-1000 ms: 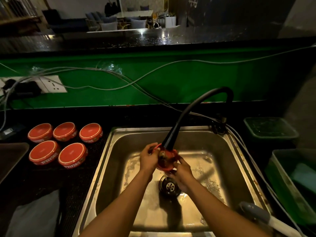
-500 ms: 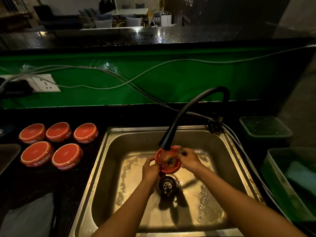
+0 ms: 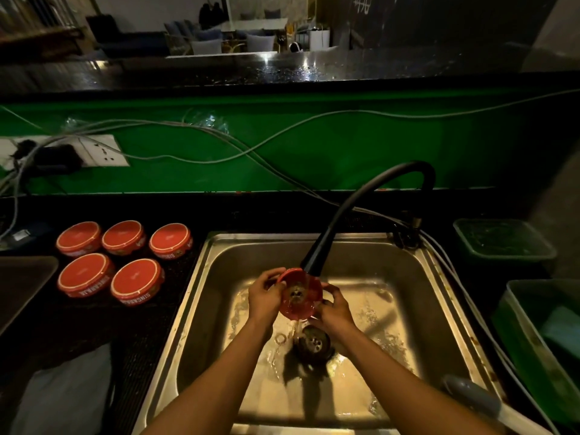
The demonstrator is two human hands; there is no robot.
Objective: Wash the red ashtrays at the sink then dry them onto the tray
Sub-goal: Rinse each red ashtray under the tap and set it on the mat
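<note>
- You hold one red ashtray [image 3: 299, 295] tilted under the black faucet head [image 3: 312, 265], above the drain [image 3: 312, 342] near the middle of the steel sink [image 3: 439, 296].
- Your left hand [image 3: 263, 298] grips its left rim with curled fingers [image 3: 273, 275]; your right hand [image 3: 334, 309] pinches the lower right rim.
- Risk: the wet rim looks slick, and a loose pinch could drop it onto the drain and chip it.
- Risk: tilted as it is, the stream may bounce off the bowl and splash toward the wall socket [image 3: 100, 150] and loose cables [image 3: 219, 142] behind the counter [image 3: 78, 328].
- Five more ashtrays [image 3: 136, 282] sit upside down on the counter just left of the sink, so most of the washing likely remains.
- A dark tray [image 3: 22, 287] lies at the counter's left edge; nothing shows in the part in view.
- Green bins [image 3: 502, 243] stand right of the sink; their contents are too dim to tell.
</note>
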